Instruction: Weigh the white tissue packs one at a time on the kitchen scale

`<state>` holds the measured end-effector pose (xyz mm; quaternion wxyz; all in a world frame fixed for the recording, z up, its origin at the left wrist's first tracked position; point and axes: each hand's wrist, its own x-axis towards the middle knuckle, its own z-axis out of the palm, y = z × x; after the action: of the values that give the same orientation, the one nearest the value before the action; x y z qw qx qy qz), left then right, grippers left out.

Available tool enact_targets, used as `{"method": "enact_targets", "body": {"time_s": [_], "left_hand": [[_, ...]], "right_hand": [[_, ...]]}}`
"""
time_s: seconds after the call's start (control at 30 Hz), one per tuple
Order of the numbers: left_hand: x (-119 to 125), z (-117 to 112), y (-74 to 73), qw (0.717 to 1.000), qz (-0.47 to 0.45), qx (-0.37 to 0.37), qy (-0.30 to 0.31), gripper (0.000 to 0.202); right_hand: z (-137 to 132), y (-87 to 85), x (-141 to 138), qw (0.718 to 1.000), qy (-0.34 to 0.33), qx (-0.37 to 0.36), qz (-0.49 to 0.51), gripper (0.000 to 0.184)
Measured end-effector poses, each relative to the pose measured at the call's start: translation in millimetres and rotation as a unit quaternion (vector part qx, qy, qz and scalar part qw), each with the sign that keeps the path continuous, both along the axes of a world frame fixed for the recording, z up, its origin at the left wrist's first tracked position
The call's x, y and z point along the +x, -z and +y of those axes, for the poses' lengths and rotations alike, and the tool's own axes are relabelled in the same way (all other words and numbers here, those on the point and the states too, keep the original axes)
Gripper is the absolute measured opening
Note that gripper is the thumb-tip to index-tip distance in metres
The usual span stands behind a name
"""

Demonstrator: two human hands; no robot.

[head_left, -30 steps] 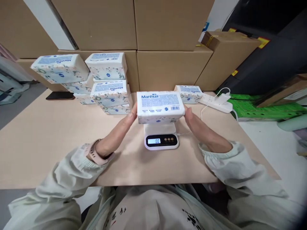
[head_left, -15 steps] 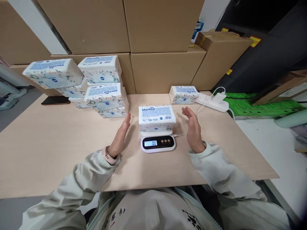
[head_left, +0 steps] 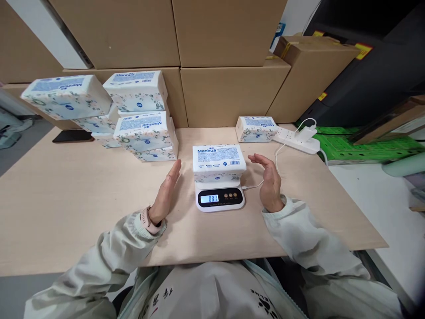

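A white and blue pack of tissues [head_left: 218, 160] lies flat on a white digital kitchen scale [head_left: 220, 206], in front of me at mid-table. The lit display on the scale reads about 88.1. My left hand [head_left: 166, 192] is held on edge to the left of the pack, fingers straight, touching nothing. On the other side my right hand [head_left: 269, 184] is open, fingers slightly bent towards the pack but apart from it. A white cable runs from the scale's right side past my right hand.
Several more tissue packs [head_left: 144, 130] are stacked at the back left, beside a dark phone [head_left: 73, 136]. One single pack [head_left: 256, 129] stands at the back right by a white power strip [head_left: 297, 140]. Cardboard boxes [head_left: 232, 95] wall off the rear edge.
The scale's display has gone from 0.0 to about 88.1. My right hand's fingers have bent slightly inward; the left hand is nearly still. The view has shifted a little.
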<state>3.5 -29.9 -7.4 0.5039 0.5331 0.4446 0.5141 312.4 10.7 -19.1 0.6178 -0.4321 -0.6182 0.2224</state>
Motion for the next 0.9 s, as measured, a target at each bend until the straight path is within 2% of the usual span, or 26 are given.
{"method": "enact_targets", "body": {"time_s": [0.3,0.9], "left_hand": [[-3.3,2.4,8.0,1.0,0.0,0.015,0.003,0.064],[-2.6,-0.1,4.7,1.0,0.015,0.018,0.012,0.063]], "right_hand": [[0.1,2.5,2.3,1.0,0.011,-0.008,-0.019,0.047],[-2.2,2.1,1.9,0.999,0.012,-0.012,-0.045,0.046]]}}
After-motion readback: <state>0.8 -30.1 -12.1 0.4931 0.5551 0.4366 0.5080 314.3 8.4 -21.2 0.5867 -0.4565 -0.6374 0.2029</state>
